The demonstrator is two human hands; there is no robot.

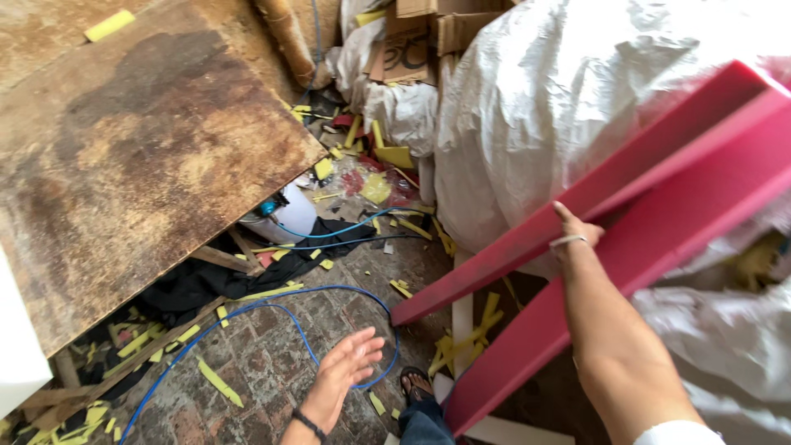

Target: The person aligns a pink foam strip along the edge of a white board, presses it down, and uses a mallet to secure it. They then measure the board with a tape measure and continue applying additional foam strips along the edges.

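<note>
My right hand (577,235) grips between two long red foam slabs (659,198) that slant from the lower middle up to the upper right; the fingers are tucked behind the upper slab. A thin band sits on that hand. My left hand (350,363) hangs open over the brick floor, fingers spread, holding nothing, close to a loop of blue cable (329,290). A dark bracelet is on its wrist. My sandalled foot (416,383) shows just right of that hand.
A stained brown board (140,148) tilts over the left. Large white plastic sacks (535,107) stand behind the slabs. Yellow foam scraps (218,381), black cloth (214,280), wooden strips and cardboard (412,41) litter the brick floor.
</note>
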